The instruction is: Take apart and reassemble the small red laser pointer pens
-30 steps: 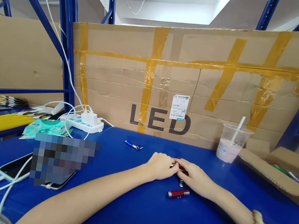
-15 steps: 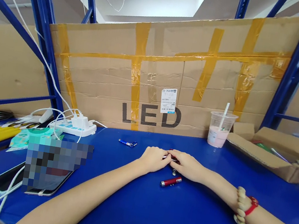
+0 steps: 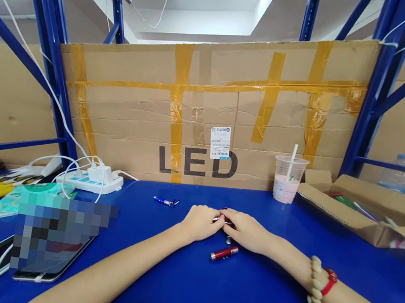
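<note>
My left hand [image 3: 202, 223] and my right hand [image 3: 250, 232] meet at the middle of the blue tabletop, fingertips bent together and touching. Between the fingers of both hands show bits of something small, shiny and metallic, mostly covered. Right beneath my right fingers lies a little stack of round silver pieces [image 3: 229, 239], like button cells. Closer to me rests a red metal tube with a silver end [image 3: 224, 253], like a small penlight body. Off to the left, untouched, is a similar blue penlight [image 3: 164, 200] with a clip.
At left are phones [image 3: 53, 266] with white cables, a power strip [image 3: 84, 181] and a teal packet [image 3: 36, 197]. A cup of pink drink [image 3: 286, 183] and an open cardboard box [image 3: 354, 211] stand at right. Taped cardboard [image 3: 133, 125] walls the back.
The view has tilted up and turned slightly right, so everything sits lower and further left in the picture. My hands stay together in the same place, with only slight finger movement.
</note>
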The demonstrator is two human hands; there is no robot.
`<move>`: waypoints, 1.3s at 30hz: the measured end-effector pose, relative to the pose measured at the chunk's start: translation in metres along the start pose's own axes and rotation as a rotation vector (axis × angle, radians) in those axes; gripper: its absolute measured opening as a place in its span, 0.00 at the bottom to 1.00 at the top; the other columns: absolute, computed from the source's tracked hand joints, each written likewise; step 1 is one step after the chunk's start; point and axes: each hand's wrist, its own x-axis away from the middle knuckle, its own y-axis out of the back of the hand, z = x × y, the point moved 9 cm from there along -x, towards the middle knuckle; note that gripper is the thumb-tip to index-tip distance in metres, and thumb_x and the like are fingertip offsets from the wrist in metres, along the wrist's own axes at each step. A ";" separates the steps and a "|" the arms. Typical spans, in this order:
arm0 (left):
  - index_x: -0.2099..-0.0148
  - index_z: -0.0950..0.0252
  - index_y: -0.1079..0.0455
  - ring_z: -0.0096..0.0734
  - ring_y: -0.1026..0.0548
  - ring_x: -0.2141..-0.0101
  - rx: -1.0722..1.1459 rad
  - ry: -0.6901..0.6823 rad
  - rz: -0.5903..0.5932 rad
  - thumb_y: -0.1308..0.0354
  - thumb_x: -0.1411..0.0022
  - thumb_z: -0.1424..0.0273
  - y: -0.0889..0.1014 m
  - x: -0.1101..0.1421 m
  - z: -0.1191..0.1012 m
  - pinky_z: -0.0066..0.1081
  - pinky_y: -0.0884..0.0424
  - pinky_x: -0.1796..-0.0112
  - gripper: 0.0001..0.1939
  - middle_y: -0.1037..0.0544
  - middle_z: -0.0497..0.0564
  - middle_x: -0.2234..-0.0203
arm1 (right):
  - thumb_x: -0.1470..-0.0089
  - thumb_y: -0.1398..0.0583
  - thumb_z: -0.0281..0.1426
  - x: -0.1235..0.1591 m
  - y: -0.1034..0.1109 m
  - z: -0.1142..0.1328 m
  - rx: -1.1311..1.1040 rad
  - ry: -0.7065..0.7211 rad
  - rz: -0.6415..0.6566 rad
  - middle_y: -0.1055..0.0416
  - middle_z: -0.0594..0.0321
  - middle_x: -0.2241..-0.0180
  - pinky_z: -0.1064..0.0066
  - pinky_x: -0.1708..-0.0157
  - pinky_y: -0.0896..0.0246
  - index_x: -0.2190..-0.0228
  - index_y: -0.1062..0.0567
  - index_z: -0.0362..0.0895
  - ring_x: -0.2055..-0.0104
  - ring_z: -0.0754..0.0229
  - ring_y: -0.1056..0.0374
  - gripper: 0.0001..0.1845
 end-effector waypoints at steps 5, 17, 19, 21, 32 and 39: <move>0.64 0.60 0.28 0.34 0.26 0.68 0.001 0.009 -0.002 0.63 0.39 0.64 -0.001 -0.001 0.002 0.28 0.34 0.69 0.20 0.22 0.50 0.69 | 0.48 0.52 0.29 0.001 0.000 0.001 0.009 0.000 0.007 0.32 0.56 0.57 0.64 0.60 0.41 0.57 0.32 0.44 0.58 0.55 0.35 0.17; 0.66 0.61 0.29 0.34 0.26 0.69 0.007 -0.019 -0.026 0.64 0.39 0.65 0.001 0.000 0.000 0.29 0.35 0.69 0.21 0.23 0.50 0.72 | 0.49 0.51 0.29 -0.001 0.000 0.000 0.029 0.008 0.002 0.31 0.57 0.62 0.67 0.63 0.41 0.63 0.31 0.43 0.62 0.57 0.34 0.13; 0.66 0.61 0.29 0.34 0.26 0.69 0.005 -0.023 -0.034 0.63 0.39 0.65 0.002 0.001 -0.001 0.29 0.35 0.70 0.21 0.23 0.50 0.71 | 0.49 0.51 0.29 0.000 0.000 0.000 0.028 0.015 -0.004 0.31 0.58 0.61 0.67 0.62 0.41 0.62 0.31 0.43 0.61 0.57 0.34 0.13; 0.67 0.61 0.29 0.34 0.26 0.70 0.001 -0.024 -0.042 0.63 0.39 0.65 0.003 0.002 -0.002 0.28 0.35 0.70 0.20 0.23 0.50 0.72 | 0.48 0.51 0.29 0.000 -0.001 0.000 0.027 0.024 -0.007 0.31 0.58 0.61 0.67 0.61 0.41 0.62 0.31 0.43 0.61 0.57 0.34 0.13; 0.66 0.61 0.28 0.36 0.25 0.69 0.023 -0.024 -0.042 0.63 0.39 0.65 -0.001 0.000 0.001 0.30 0.34 0.70 0.21 0.22 0.50 0.71 | 0.48 0.52 0.29 -0.001 -0.002 0.000 0.004 0.006 0.019 0.31 0.58 0.60 0.68 0.62 0.41 0.62 0.31 0.44 0.61 0.58 0.35 0.13; 0.64 0.59 0.28 0.37 0.25 0.68 0.019 -0.043 -0.045 0.63 0.40 0.65 0.001 0.001 -0.001 0.31 0.34 0.70 0.20 0.22 0.50 0.70 | 0.50 0.51 0.27 -0.001 -0.001 0.000 0.023 -0.020 0.024 0.31 0.57 0.62 0.68 0.64 0.41 0.63 0.31 0.42 0.62 0.57 0.34 0.13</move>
